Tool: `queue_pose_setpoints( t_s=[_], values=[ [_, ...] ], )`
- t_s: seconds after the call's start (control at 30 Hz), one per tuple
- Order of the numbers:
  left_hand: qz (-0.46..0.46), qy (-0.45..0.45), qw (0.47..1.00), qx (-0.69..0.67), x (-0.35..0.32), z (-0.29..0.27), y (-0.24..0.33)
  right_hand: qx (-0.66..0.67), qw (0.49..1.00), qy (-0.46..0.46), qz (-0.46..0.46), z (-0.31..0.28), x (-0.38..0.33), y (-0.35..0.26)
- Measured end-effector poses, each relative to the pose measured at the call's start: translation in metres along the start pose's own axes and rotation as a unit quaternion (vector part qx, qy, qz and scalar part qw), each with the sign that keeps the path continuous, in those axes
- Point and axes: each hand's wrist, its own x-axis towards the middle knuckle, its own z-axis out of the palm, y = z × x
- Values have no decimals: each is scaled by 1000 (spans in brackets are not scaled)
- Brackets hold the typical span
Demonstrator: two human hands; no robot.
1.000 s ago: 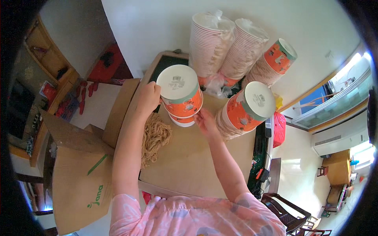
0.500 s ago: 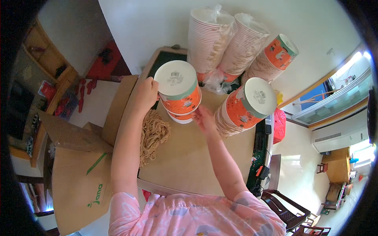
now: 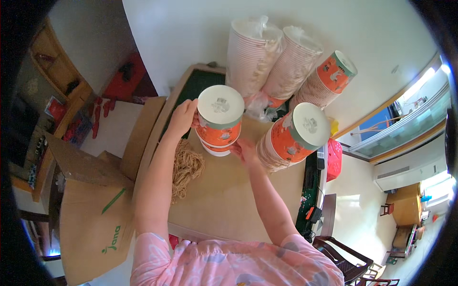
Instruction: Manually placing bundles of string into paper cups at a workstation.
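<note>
An orange paper bucket [image 3: 220, 133] with a green band and a white base stands upside down over at least one more, whose white rim shows below it. My left hand [image 3: 183, 119] is closed on its left side, the thumb and some fingertips partly hidden. My right hand [image 3: 246, 152] touches the lower right, near the rims, with fingers bent; part of them is hidden behind the bucket. Just right of that hand stands a taller stack of the same upturned buckets [image 3: 291, 140]. A heap of tan twine [image 3: 187, 167] lies by my left forearm.
Two tall stacks of buckets in clear plastic [image 3: 253, 57] and an unwrapped stack [image 3: 334, 71] stand along the wall. An open cardboard box [image 3: 93, 219] is left of the table [image 3: 224, 200]. Cables and a black-and-orange device [image 3: 313, 214] lie along the right edge; a dark chair [image 3: 343, 257] stands beyond.
The whole view has shifted slightly. The bucket in my left hand has moved a little to the right and sits closer over the lower one. My right hand stays by the rims.
</note>
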Motion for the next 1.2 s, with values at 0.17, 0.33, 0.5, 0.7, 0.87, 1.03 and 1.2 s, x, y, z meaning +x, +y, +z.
queue_pose_setpoints(
  t_s=[0.17, 0.33, 0.5, 0.7, 0.87, 1.03, 1.2],
  values=[
    [-64, 133, 988, -41, 34, 20, -123, -22, 999, 13, 24, 2, 3, 5],
    [-184, 56, 976, -104, 42, 38, -152, -44, 999, 7, 16, -13, 7, 15],
    [-173, 41, 976, -123, 39, 50, -143, -86, 993, 72, 29, -15, 11, 16],
    [-129, 77, 982, -114, 48, 48, -170, -183, 980, 34, -74, -14, 24, 21],
    [-184, 38, 952, -241, 45, 63, -133, -344, 910, 138, -187, -44, 43, 25],
    [-224, 70, 938, -253, 49, 44, -175, -121, 991, 62, -12, -15, 33, 14],
    [-260, 46, 933, -244, 56, 55, -178, -161, 987, -5, -19, -30, 43, 4]
  ],
)
